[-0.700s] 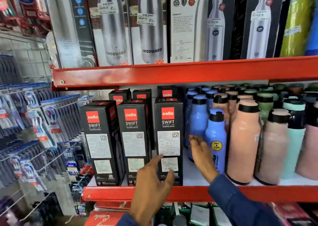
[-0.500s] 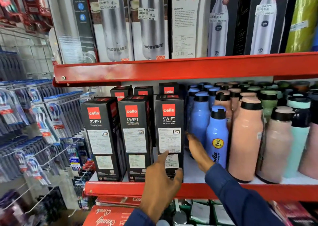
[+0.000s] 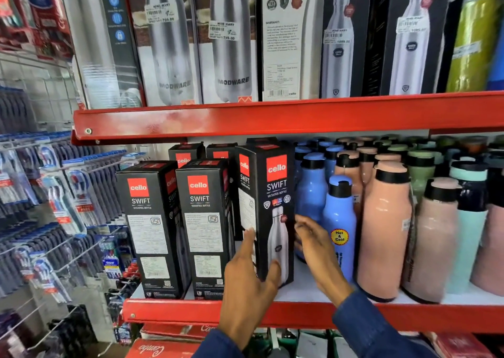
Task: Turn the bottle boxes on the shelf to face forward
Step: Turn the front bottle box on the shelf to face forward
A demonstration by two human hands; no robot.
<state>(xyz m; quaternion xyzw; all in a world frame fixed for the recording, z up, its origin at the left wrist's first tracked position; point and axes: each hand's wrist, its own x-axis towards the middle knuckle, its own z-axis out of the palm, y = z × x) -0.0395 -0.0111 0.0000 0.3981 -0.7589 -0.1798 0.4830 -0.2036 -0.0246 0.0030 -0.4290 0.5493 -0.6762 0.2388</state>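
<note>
Three black Cello Swift bottle boxes stand at the front of the middle shelf (image 3: pixel 305 318). The left box (image 3: pixel 147 221) and the middle box (image 3: pixel 203 221) show their white text-label sides. The right box (image 3: pixel 275 194) is turned at an angle, one corner forward, its bottle-picture side facing right-front. My left hand (image 3: pixel 245 284) grips this box low down, thumb on the picture side and forefinger on the label side. My right hand (image 3: pixel 313 243) is by the box's right edge, fingers spread; I cannot tell if it touches. More black boxes stand behind.
Blue bottles (image 3: pixel 339 221) and pink bottles (image 3: pixel 384 229) crowd the shelf just right of the box, close to my right hand. The red upper shelf (image 3: pixel 272 117) carries tall steel-bottle boxes (image 3: pixel 169 44). A toothbrush rack (image 3: pixel 54 194) hangs to the left.
The right box has been turned from label side forward to an angle, with its bottle picture now showing. My left hand has closed on it, and my right hand stays beside it.
</note>
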